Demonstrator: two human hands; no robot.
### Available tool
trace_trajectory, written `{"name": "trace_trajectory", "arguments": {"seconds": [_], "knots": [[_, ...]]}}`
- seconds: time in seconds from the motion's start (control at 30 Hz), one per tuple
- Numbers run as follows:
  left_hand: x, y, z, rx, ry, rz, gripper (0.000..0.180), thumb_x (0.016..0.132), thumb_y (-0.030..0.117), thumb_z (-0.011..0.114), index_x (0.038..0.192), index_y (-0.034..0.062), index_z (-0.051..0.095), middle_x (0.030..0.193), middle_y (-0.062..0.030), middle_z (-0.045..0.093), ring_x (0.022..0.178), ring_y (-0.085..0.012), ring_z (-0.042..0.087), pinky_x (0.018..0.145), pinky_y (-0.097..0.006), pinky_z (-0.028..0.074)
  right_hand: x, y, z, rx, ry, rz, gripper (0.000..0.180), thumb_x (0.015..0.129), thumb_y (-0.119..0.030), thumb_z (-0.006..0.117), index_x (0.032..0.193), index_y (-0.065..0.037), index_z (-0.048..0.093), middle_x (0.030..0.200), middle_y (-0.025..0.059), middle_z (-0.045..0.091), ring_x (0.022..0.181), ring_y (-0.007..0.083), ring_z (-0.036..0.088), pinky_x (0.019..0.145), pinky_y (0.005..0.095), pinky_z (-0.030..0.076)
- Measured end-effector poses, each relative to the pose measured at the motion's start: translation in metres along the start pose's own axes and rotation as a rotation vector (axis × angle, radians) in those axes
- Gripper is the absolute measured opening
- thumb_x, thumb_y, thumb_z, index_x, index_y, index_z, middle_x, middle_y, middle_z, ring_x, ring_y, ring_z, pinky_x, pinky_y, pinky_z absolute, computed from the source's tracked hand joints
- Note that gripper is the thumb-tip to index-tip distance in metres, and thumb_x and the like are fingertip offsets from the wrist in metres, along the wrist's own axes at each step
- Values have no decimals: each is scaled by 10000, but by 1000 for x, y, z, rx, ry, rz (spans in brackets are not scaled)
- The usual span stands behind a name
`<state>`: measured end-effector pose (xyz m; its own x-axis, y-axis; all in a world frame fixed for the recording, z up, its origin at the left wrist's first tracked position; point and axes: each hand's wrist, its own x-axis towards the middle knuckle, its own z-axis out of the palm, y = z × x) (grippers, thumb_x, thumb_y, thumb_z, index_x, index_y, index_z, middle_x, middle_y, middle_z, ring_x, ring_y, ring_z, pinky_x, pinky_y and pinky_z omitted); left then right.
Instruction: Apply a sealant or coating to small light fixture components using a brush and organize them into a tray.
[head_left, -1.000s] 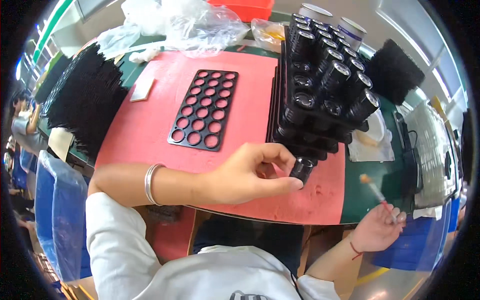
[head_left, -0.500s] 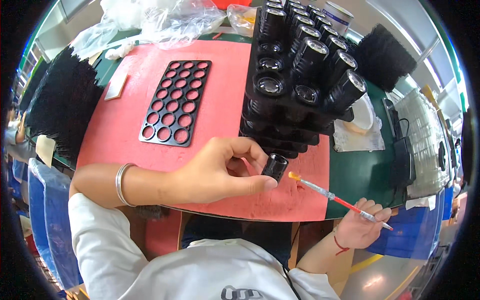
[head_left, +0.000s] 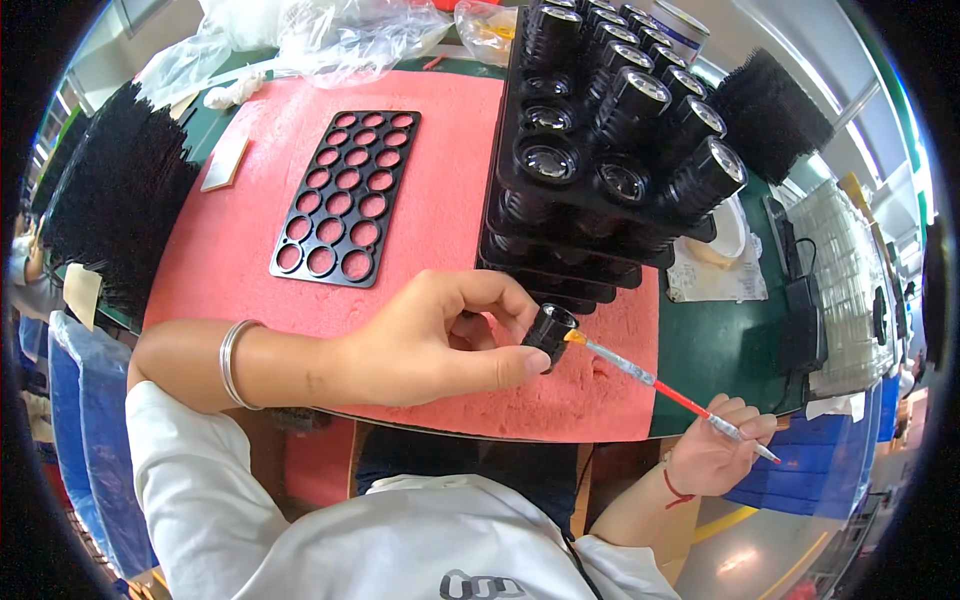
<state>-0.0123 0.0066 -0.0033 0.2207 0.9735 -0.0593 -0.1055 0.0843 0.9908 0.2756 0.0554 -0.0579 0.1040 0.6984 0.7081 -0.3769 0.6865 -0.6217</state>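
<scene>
Between the thumb and fingers of my left hand (head_left: 430, 335) is a small black cylinder (head_left: 549, 334), tilted with its round open-looking end up and to the right. My right hand (head_left: 722, 447) pinches a thin paintbrush (head_left: 668, 392) with a red and silver handle. The brush's yellowish tip meets the rim of the cylinder, or lies right beside it. Just beyond my left hand rises a stack of black trays (head_left: 570, 213), its top one loaded with several black cylinders (head_left: 637, 95) with glassy ends.
A black tray with round holes (head_left: 337, 205) lies on the pink mat (head_left: 455, 150). Clear plastic bags (head_left: 350, 40) bunch at the back. Stacks of black bristly sheets (head_left: 120, 195) stand left and far right. A white tape roll (head_left: 728, 235) sits right of the tray stack.
The brush tip has moved left and up to the cylinder's rim. My left hand with the cylinder has shifted very slightly left, and the whole view has shifted a little.
</scene>
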Motion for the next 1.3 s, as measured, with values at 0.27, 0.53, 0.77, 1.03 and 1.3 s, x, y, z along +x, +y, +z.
{"name": "trace_trajectory", "arguments": {"seconds": [0.27,0.53,0.77,1.03,1.3], "knots": [[0,7,-3,-57,-119,-46,253,828,102,604,1042,-21,548,917,-26,586,830,-50,528,721,-204,445,2,0,3,-3,50,-5,201,833,-228,473,784,-65,366,568,58,402,497,146,361,489,273,277],[-2,9,-1,-84,-169,-57,249,841,86,581,1062,-20,539,951,-31,585,889,-62,526,748,-217,449,2,-1,4,16,111,-18,185,822,-211,474,775,-70,364,554,45,379,488,132,338,488,267,277],[-14,37,-20,400,-169,747,414,590,138,732,906,-62,556,821,-148,618,728,-238,620,641,-306,514,3,-4,3,154,220,19,168,824,-186,431,744,-89,320,541,11,312,485,104,276,490,265,227],[41,65,-154,652,666,616,307,754,193,663,955,-19,569,814,-29,588,710,-79,535,618,-206,431,6,-6,1,371,199,55,169,804,-138,472,755,-88,318,548,1,292,499,96,238,498,261,216],[61,16,-190,1169,644,362,349,662,339,678,857,50,665,916,-144,627,873,-277,592,785,-343,450,6,-9,8,325,239,83,164,816,-157,468,754,-92,331,517,-7,289,457,92,241,459,235,227]]}}
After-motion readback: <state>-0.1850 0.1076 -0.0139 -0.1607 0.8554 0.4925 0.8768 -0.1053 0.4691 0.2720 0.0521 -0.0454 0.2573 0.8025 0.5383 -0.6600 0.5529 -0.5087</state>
